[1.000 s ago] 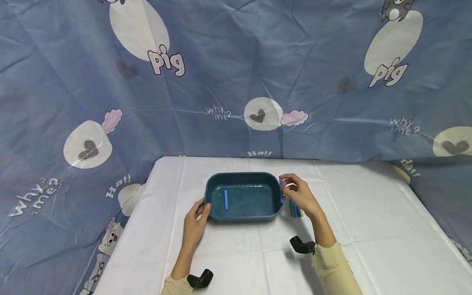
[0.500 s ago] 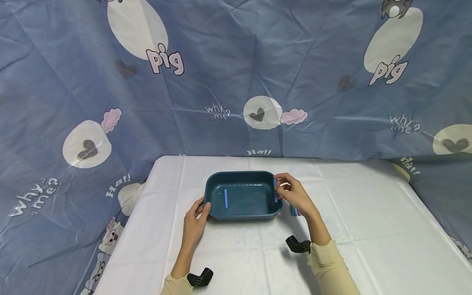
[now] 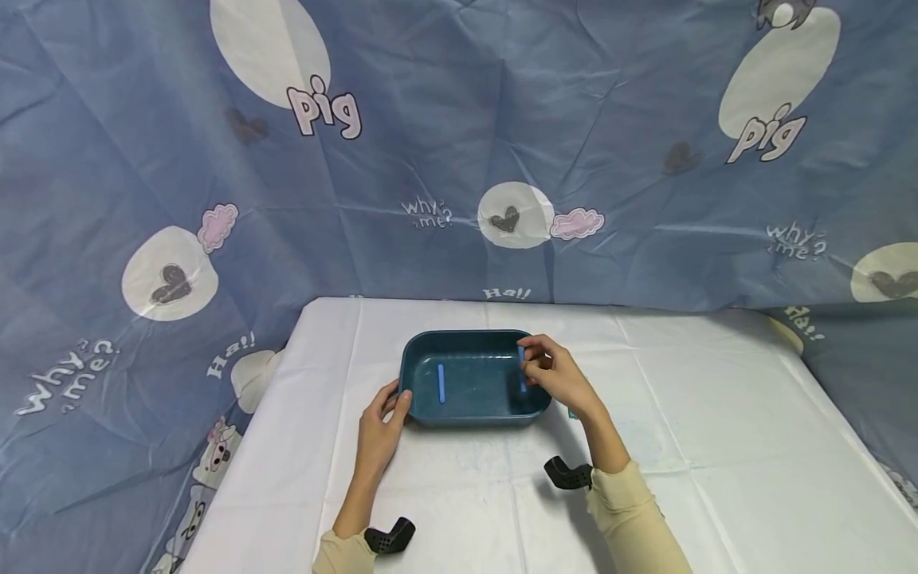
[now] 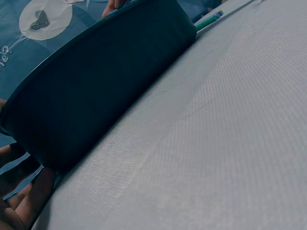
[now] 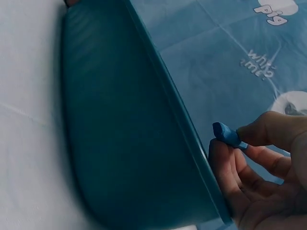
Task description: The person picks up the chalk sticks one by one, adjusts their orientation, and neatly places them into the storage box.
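A dark teal rectangular tub [image 3: 466, 421] stands on the white-covered table. At its left end my left hand [image 3: 380, 424] grips the wall, thumb on the near corner and fingers along the outside. Over the tub's right part, my right hand [image 3: 562, 383] pinches a slim blue stick [image 3: 522, 368] between thumb and fingers. The right wrist view shows one blunt end of this held blue stick [image 5: 226, 135] past the fingertips. Another blue stick [image 3: 441, 384] lies lengthwise on the tub floor, left of middle.
Just right of the tub, a green stick [image 4: 208, 22] with a purple one lies on the white cloth [image 3: 717, 414], mostly hidden behind my right hand in the head view. A blue printed curtain [image 3: 402, 263] hangs behind the table.
My right hand has moved left with the blue stick, from beside the tub's right rim to over its inside. My left hand keeps its hold on the tub.
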Demonstrator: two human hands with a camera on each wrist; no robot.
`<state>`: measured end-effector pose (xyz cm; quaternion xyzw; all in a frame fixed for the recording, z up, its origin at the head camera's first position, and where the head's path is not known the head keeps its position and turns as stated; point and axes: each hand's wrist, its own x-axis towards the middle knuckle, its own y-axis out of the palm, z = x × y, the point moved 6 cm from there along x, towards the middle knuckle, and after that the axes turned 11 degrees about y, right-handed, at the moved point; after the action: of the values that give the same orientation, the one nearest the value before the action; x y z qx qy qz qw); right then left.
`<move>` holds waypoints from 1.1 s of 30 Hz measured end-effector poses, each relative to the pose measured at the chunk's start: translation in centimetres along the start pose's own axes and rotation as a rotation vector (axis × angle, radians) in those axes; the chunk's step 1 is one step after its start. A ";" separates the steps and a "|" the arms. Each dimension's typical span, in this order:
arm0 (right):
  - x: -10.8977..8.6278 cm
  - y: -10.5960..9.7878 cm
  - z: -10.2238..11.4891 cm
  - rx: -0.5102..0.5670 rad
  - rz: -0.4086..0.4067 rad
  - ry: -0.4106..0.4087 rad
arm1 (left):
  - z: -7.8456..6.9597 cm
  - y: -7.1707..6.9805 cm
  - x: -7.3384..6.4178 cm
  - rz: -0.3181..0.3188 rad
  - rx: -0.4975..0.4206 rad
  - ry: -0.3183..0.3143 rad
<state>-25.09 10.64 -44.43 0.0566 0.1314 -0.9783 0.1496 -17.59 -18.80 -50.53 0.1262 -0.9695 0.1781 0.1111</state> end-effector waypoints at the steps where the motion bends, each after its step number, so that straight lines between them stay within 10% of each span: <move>1: 0.0 0.2 0.1 -0.003 0.007 0.004 | 0.0 0.0 0.0 0.002 -0.004 -0.001; 33: 0.8 3.8 2.3 -0.052 0.057 0.035 | 0.4 0.1 0.2 0.044 -0.045 -0.032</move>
<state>-24.82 6.27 -43.24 0.0737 0.1576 -0.9688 0.1765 -17.85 -18.93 -50.90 0.1049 -0.9775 0.1566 0.0945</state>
